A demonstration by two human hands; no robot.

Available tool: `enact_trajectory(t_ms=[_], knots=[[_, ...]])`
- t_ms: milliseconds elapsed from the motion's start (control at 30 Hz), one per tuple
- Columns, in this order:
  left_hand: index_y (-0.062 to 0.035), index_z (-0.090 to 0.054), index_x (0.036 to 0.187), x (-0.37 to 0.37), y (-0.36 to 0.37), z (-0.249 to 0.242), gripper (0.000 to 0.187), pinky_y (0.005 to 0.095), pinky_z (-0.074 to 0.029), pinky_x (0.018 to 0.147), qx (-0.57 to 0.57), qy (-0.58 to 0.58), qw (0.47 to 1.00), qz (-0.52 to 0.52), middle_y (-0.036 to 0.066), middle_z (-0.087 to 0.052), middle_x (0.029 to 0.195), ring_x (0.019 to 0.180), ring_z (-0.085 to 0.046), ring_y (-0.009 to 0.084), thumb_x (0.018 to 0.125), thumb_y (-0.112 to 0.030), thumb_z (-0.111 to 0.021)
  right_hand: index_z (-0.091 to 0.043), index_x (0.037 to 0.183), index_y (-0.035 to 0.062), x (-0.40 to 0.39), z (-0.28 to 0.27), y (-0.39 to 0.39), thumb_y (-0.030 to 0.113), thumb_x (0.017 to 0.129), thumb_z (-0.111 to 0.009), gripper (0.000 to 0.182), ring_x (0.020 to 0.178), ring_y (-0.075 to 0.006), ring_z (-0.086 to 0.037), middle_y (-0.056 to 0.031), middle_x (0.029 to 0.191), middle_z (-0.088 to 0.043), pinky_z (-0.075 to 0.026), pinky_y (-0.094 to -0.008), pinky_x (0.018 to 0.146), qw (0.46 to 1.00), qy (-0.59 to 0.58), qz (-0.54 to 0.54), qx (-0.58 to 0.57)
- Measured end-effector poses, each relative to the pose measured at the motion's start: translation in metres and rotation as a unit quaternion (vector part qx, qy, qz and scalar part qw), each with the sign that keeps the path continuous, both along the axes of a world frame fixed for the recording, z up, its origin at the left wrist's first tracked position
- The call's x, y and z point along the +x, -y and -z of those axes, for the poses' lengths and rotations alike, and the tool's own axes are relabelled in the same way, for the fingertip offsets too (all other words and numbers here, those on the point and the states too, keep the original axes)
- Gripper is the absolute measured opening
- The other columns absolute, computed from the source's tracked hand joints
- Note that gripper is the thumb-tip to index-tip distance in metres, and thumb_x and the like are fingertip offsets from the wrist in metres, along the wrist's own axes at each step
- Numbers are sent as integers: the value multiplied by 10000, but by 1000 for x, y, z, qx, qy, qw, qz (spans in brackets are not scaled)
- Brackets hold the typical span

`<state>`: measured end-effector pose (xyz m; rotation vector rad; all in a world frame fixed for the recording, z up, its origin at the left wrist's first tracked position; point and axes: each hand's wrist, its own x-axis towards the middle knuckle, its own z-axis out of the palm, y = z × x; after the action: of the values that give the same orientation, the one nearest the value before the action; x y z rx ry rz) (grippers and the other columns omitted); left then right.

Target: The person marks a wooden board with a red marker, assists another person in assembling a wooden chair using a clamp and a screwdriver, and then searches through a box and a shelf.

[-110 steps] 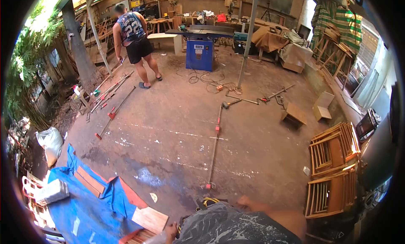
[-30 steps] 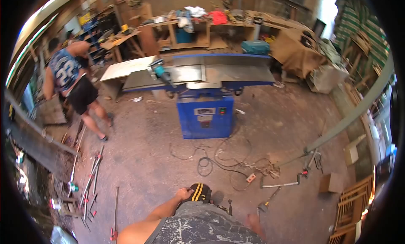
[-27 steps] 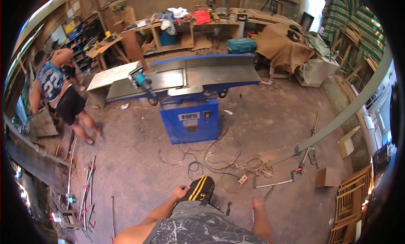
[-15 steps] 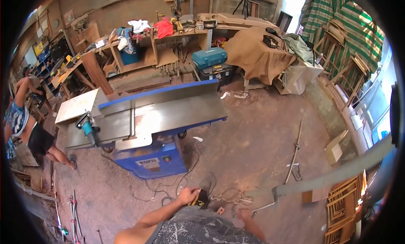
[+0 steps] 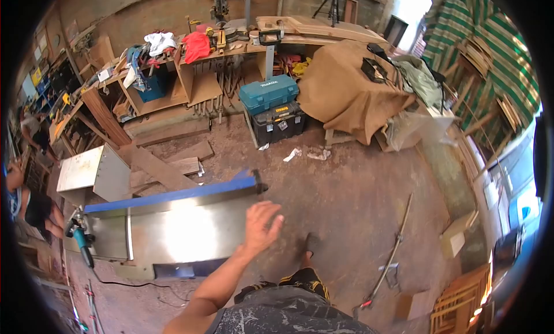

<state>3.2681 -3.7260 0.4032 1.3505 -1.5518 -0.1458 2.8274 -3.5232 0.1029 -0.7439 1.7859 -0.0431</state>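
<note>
My left hand (image 5: 262, 227) reaches forward with its fingers apart and nothing in them. It overlaps the right end of the jointer's metal bed (image 5: 234, 218) in this view, just in front of the end of the blue fence (image 5: 173, 196). At the far left of the bed rests a teal power tool (image 5: 82, 247), its black cord trailing to the right. My right hand is out of view. Below my shirt, one foot (image 5: 312, 244) steps forward on the floor.
Wooden boards (image 5: 167, 169) and a white-topped box (image 5: 86, 167) lie behind the jointer. A teal Makita case (image 5: 269, 93) sits on a black toolbox (image 5: 280, 123). A long bar clamp (image 5: 395, 250) stretches across the floor at right. Another person (image 5: 40, 213) stands far left.
I have moved forward, closer to the jointer. My left hand has gone from my waist out to the bed's right end. My right hand has left the view.
</note>
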Motion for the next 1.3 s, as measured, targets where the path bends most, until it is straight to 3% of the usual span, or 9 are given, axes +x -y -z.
enact_trajectory(t_ms=[233,300,367,467,567,733,800,967,1300], knots=[[-33,-625,1025,40,160,29,258,441,-384,922,35,-17,947,-317,131,-603,1049,1051,-520,333,797,-149,-654,-580,983,55,-179,27,324,274,801,-556,285,697,-336,-599,-169,839,-604,-492,-451,600,935,336,99,61],[-33,-620,1046,45,174,39,267,452,-379,927,119,-37,922,-366,136,-592,1073,1073,-502,337,816,-168,-634,-566,1050,58,-163,-35,431,278,798,-561,334,669,-342,-596,-154,849,-607,-495,-454,585,993,38,89,-67],[-46,-634,1030,43,187,41,262,442,-380,927,118,11,906,-407,124,-597,1064,1074,-501,331,814,-193,-640,-606,1024,69,-209,-15,568,260,788,-584,304,726,-318,-641,-155,864,-643,-509,-412,605,959,265,30,99],[-62,-660,977,38,205,46,270,417,-390,914,171,81,865,-466,98,-603,1056,1063,-509,311,776,-241,-680,-626,993,64,-167,12,710,225,797,-574,259,693,-299,-638,-145,833,-650,-516,-386,588,982,124,-134,-58],[-68,-664,968,44,223,37,272,425,-394,902,216,47,831,-510,98,-606,1043,1054,-511,309,764,-246,-691,-655,948,56,-80,37,832,173,811,-559,204,644,-269,-634,-130,786,-659,-527,-348,562,892,-67,-320,-314],[-93,-694,964,57,247,23,295,427,-400,883,373,56,768,-518,99,-622,1047,1029,-520,310,759,-305,-677,-651,971,30,169,22,914,64,836,-540,178,689,-212,-656,-130,824,-672,-538,-312,572,903,-136,-343,-218],[-70,-681,1011,69,259,18,330,427,-404,897,436,7,735,-519,130,-621,1073,1045,-518,317,762,-286,-671,-614,1035,30,225,73,927,47,857,-517,204,657,-183,-653,-120,841,-679,-537,-294,562,940,135,-289,-121],[6,-624,1061,119,299,49,339,431,-434,903,299,-179,722,-598,200,-609,1053,1003,-561,375,793,-196,-673,-596,921,43,463,-36,952,114,899,-526,103,562,-177,-607,-82,724,-643,-478,-332,454,864,100,-484,-97],[32,-574,1142,184,383,129,413,373,-479,807,228,-243,673,-661,201,-620,1027,920,-615,312,785,-146,-684,-614,954,60,815,-107,1162,149,887,-560,123,500,-165,-604,-90,720,-653,-488,-293,427,871,286,-242,-318]])
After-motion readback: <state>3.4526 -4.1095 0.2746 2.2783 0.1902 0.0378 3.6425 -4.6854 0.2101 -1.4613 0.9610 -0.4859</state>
